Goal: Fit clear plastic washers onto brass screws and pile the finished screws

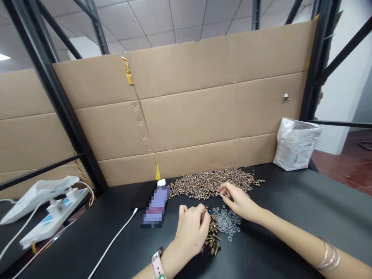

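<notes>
A large heap of small brassy metal screws [203,184] lies along the cardboard at the back of the black table. My right hand [240,201] is at the heap's front edge, thumb and fingers bent into a pinch; what is between the fingertips is too small to make out. My left hand [192,226] is curled closed, beside a smaller pile of longer brassy bolts [214,240] that it partly covers. Its fingertips are mostly hidden, with a dark bluish bit showing at them. Between both hands lie many clear ring washers [228,221], loosely spread.
A phone [155,207] lies left of my left hand, with a white cable [116,236] nearby. At the far left is a white power strip [55,217] with plugs. A white plastic bag [298,145] stands at the back right. Cardboard [188,104] walls the rear edge.
</notes>
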The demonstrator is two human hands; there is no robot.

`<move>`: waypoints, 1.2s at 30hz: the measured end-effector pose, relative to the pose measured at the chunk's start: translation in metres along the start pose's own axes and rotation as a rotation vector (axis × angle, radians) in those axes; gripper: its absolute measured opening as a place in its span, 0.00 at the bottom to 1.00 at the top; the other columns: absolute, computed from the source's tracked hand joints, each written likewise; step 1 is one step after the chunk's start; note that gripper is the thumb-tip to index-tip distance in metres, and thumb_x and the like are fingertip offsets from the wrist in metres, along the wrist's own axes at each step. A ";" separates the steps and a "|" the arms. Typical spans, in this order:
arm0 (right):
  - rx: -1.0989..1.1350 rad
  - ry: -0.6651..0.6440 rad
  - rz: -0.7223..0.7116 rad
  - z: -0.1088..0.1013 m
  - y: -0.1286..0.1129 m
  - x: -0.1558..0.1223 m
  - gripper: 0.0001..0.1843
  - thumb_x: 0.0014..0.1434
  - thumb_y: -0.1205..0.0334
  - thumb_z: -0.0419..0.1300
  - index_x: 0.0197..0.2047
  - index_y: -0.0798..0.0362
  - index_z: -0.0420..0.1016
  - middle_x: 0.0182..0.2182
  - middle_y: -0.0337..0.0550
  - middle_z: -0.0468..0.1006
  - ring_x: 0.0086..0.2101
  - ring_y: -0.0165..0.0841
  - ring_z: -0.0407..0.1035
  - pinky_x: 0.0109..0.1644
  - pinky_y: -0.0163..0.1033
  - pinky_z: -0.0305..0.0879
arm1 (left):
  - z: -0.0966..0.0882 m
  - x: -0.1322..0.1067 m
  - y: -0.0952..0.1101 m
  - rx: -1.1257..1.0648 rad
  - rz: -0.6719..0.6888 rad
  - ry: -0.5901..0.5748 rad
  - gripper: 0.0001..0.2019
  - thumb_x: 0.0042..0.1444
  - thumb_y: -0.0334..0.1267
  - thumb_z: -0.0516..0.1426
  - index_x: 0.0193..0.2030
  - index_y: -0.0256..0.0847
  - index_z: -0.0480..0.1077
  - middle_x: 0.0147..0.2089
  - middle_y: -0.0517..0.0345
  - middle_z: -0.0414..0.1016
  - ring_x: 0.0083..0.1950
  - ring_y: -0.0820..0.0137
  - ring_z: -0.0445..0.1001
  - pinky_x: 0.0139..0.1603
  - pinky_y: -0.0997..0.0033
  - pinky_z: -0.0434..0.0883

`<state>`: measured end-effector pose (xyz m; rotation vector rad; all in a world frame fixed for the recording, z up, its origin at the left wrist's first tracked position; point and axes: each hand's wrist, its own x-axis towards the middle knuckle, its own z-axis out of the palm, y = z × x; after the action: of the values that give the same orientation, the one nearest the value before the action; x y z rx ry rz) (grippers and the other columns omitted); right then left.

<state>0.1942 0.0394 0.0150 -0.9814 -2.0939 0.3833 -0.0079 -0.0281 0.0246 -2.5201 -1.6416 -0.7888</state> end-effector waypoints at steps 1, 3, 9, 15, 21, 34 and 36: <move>0.107 -0.003 0.057 0.002 -0.002 0.000 0.11 0.58 0.66 0.50 0.45 0.54 0.66 0.33 0.43 0.71 0.31 0.34 0.64 0.37 0.40 0.63 | 0.001 0.000 0.000 -0.009 0.004 -0.001 0.13 0.62 0.34 0.43 0.25 0.40 0.57 0.23 0.65 0.65 0.25 0.73 0.61 0.36 0.68 0.49; 0.293 -0.033 0.159 0.005 -0.007 -0.001 0.13 0.58 0.62 0.51 0.45 0.55 0.69 0.32 0.43 0.72 0.32 0.33 0.65 0.37 0.39 0.62 | 0.002 -0.001 0.001 -0.037 0.017 -0.011 0.12 0.61 0.34 0.44 0.25 0.40 0.56 0.23 0.65 0.65 0.25 0.74 0.61 0.36 0.68 0.50; 0.863 -0.169 0.472 0.012 -0.022 -0.010 0.10 0.52 0.61 0.58 0.38 0.54 0.72 0.27 0.37 0.70 0.28 0.28 0.63 0.32 0.34 0.58 | 0.009 0.000 -0.001 -0.096 0.042 -0.039 0.10 0.60 0.40 0.49 0.29 0.40 0.60 0.25 0.67 0.67 0.27 0.74 0.62 0.38 0.68 0.51; 1.123 -0.153 0.546 0.024 -0.032 -0.021 0.09 0.49 0.62 0.64 0.35 0.54 0.74 0.29 0.37 0.73 0.30 0.27 0.66 0.34 0.33 0.58 | 0.015 0.002 -0.005 -0.102 0.107 -0.061 0.10 0.62 0.42 0.49 0.32 0.40 0.59 0.28 0.66 0.68 0.30 0.72 0.64 0.38 0.68 0.51; 1.262 -0.164 0.567 0.024 -0.037 -0.025 0.11 0.46 0.61 0.68 0.33 0.55 0.76 0.31 0.41 0.76 0.34 0.30 0.69 0.42 0.37 0.61 | 0.020 0.004 -0.004 -0.077 0.196 -0.089 0.10 0.64 0.38 0.44 0.34 0.40 0.61 0.34 0.59 0.69 0.33 0.71 0.64 0.38 0.67 0.53; 0.960 -0.034 0.551 0.041 -0.032 -0.027 0.15 0.54 0.50 0.59 0.27 0.53 0.65 0.20 0.32 0.61 0.22 0.25 0.55 0.27 0.33 0.52 | 0.026 0.000 -0.009 -0.108 0.187 -0.071 0.16 0.65 0.35 0.36 0.31 0.40 0.59 0.29 0.61 0.65 0.30 0.72 0.60 0.40 0.65 0.55; 0.877 -0.004 0.482 0.038 -0.035 -0.025 0.17 0.57 0.48 0.55 0.28 0.53 0.64 0.22 0.34 0.62 0.22 0.26 0.55 0.26 0.33 0.53 | 0.022 0.001 -0.010 -0.190 0.146 -0.025 0.15 0.65 0.35 0.38 0.30 0.40 0.59 0.29 0.60 0.65 0.31 0.72 0.61 0.39 0.66 0.57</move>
<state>0.1574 -0.0004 -0.0033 -0.8964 -1.4002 1.3957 -0.0079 -0.0166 0.0033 -2.7492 -1.4314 -0.9426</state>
